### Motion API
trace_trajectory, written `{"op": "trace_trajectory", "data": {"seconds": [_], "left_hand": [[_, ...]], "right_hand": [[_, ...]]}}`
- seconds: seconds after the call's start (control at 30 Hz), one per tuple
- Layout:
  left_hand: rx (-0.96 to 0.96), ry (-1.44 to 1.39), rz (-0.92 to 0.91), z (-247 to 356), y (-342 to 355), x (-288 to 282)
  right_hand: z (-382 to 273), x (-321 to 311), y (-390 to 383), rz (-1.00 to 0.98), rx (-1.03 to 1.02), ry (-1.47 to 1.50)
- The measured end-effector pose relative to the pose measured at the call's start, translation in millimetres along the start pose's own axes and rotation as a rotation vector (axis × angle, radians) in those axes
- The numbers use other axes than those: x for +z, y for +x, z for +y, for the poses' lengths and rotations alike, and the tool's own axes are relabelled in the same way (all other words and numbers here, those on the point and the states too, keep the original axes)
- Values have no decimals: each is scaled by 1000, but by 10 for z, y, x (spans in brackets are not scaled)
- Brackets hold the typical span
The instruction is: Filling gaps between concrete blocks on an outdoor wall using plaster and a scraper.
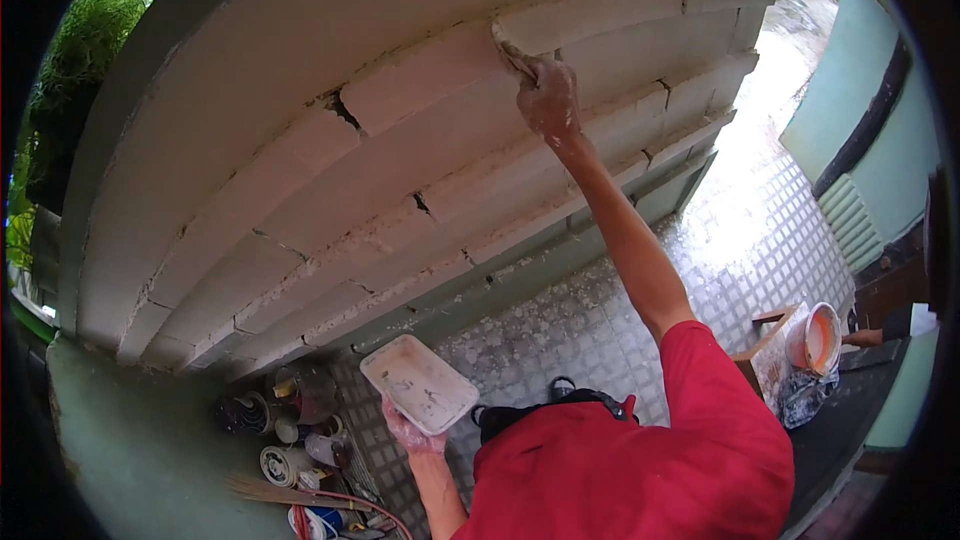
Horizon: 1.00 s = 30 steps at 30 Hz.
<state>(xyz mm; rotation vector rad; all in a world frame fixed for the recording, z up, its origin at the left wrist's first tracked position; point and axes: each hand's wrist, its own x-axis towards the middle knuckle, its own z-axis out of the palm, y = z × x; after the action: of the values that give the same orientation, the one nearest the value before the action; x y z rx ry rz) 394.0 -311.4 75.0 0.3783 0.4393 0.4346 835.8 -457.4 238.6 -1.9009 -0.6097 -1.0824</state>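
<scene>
1. Right hand (548, 100) wraps a small tool (517, 62), up at the wall's (300, 70) high ledge.
2. Left hand (405, 430) grips the tray (420, 380) below the wall; a careless tilt could spill its smears.
3. The wall's crack (343, 110) might crumble if pressed hard.

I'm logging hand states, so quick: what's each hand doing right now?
Left hand: holding the white tray.
Right hand: closed on a smeared flat tool, exact kind unclear, at the wall.
</scene>
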Motion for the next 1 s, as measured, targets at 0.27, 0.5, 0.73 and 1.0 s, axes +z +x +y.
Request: {"op": "trace_trajectory", "data": {"seconds": [0.27,0.5,0.73,1.0], "left_hand": [[30,-19,-2,44,-81,-10],[52,-26,10,70,-120,46],[23,-15,-17,112,-101,174],[46,23,-48,96,-30,197]], "right_hand": [[-31,-427,202,-231,-176,-171],[583,-348,263,-111,-525,-360],[656,-602,87,-136,-498,-316],[661,-417,395,12,-427,-322]]}}
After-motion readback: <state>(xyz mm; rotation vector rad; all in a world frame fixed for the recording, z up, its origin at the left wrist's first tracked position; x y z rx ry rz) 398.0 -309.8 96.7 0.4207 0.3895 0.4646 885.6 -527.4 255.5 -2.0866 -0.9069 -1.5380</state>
